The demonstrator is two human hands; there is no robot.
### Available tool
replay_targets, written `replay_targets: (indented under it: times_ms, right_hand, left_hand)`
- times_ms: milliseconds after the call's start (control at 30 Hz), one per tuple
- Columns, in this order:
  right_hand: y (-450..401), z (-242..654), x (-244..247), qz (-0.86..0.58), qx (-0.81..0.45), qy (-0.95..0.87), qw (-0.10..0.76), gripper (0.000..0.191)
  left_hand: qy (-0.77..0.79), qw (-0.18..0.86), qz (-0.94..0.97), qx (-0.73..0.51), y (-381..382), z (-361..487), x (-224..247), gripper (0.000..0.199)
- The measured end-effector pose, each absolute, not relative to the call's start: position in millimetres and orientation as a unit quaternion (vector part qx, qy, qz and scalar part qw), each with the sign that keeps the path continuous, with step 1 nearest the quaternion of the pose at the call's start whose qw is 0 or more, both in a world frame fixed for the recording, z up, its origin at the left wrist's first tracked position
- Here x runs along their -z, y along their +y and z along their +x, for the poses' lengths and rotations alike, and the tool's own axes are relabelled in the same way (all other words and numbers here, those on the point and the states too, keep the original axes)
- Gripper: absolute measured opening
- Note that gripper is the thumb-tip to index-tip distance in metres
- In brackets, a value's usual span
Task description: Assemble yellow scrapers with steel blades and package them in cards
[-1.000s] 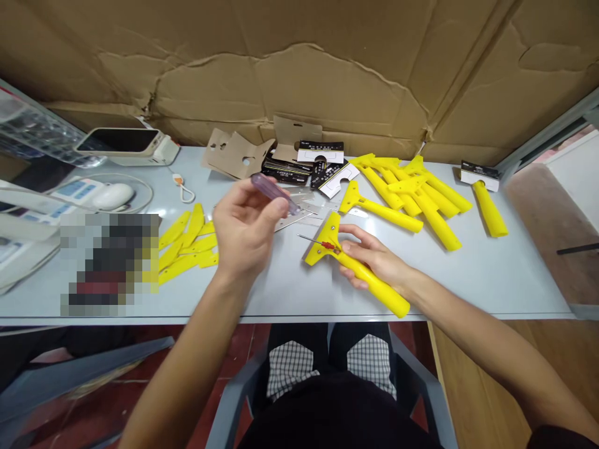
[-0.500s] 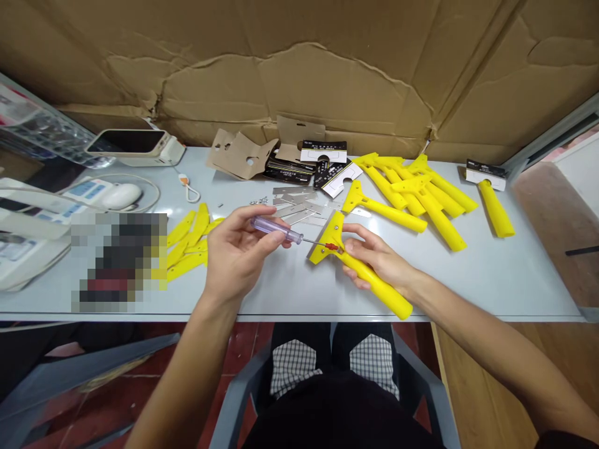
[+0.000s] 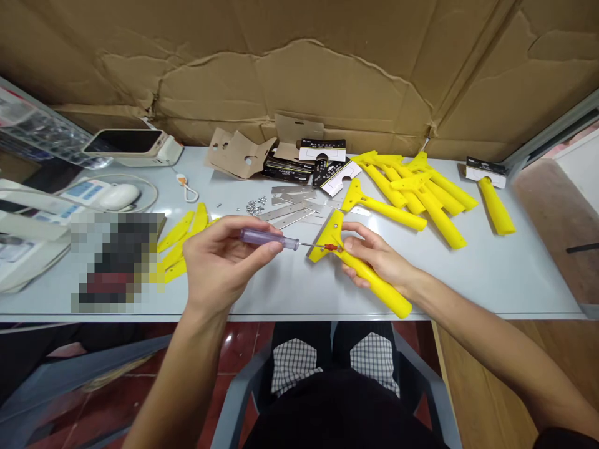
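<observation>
My left hand (image 3: 224, 259) is closed round the clear purple handle of a screwdriver (image 3: 269, 239), its thumb lying along the handle. The shaft points right, and its red tip end meets the head of a yellow scraper (image 3: 374, 280). My right hand (image 3: 372, 252) grips that scraper near its neck, with the handle slanting down toward the table's front edge. A metal blade edge shows along the head's left side, and screws sit in the head. Beyond my hands lie loose metal blades (image 3: 294, 206) and a heap of small screws (image 3: 256, 206).
Several yellow scrapers (image 3: 416, 187) are piled at the right back, with a carded one (image 3: 496, 206) farther right. Printed cards (image 3: 322, 153) and brown cardboard pieces (image 3: 238, 156) lie at the back. Yellow flat pieces (image 3: 180, 240), a phone (image 3: 126, 142) and a mouse (image 3: 120, 196) are at left.
My left hand has shifted left and its grip on the screwdriver handle has loosened and moved back. The scraper and my right hand have stayed almost still.
</observation>
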State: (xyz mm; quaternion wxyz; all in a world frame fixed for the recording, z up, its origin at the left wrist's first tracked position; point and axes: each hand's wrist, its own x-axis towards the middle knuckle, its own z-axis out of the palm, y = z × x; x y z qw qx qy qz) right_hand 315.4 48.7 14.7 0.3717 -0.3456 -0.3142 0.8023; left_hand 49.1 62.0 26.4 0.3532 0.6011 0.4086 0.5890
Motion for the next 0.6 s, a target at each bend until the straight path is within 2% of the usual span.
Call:
replay_targets:
  times_ms: [367,600]
  right_hand:
    - [49,315,-15,-0.347,-0.8,-0.321,0.371,0.041]
    - [47,314,-13,-0.347,-0.787,-0.341,0.379,0.038]
  left_hand:
    - [0.412,0.314,0.626,-0.584,57,50,-32,0.027]
    - [0.408,0.212,0.75,-0.475,54,59,-40,0.019]
